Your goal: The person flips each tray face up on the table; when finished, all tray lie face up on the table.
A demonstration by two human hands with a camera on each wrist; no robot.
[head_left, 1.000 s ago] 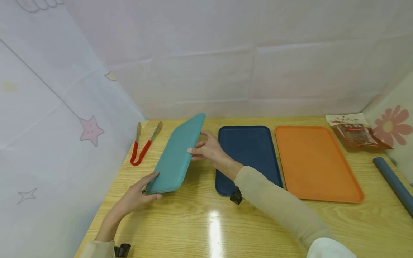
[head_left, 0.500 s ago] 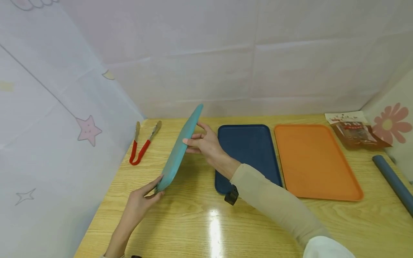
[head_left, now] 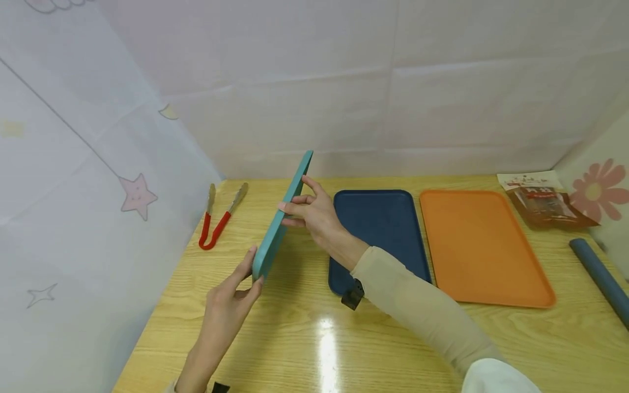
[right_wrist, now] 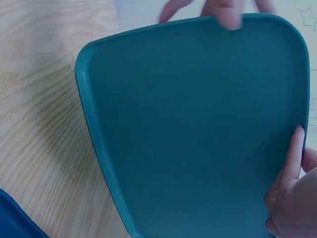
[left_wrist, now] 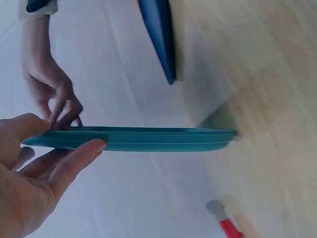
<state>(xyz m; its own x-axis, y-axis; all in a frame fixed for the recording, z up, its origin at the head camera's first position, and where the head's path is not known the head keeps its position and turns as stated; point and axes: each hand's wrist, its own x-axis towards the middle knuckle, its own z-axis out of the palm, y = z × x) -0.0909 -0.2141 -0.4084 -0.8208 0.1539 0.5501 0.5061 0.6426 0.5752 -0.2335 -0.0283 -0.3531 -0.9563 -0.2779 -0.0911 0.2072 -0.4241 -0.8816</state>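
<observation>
A teal rectangular tray (head_left: pixel 271 240) stands raised over the left part of the table, tipped nearly on edge so the head view sees mostly its rim. My left hand (head_left: pixel 223 305) grips its near end, thumb on the right face and fingers on the other side. Partway along the upper long edge, my right hand (head_left: pixel 321 218) pinches the rim between thumb and fingers. The right wrist view shows the tray's bare inner face (right_wrist: pixel 188 124) with its raised border. In the left wrist view the tray's rim (left_wrist: pixel 163 141) appears edge-on, with both hands at its left end.
Red-handled tongs (head_left: pixel 214 229) lie spread at the far left. A navy tray (head_left: pixel 380 224) and an orange tray (head_left: pixel 484 245) lie flat to the right. Beyond them are a brown food packet (head_left: pixel 540 207) and a dark grey roll (head_left: pixel 599 278). Printed cloth walls stand behind and at both sides.
The teal tray has turned from showing its broad face to nearly edge-on, its far end rising. My left hand has moved right with the near end; my right hand has shifted slightly up.
</observation>
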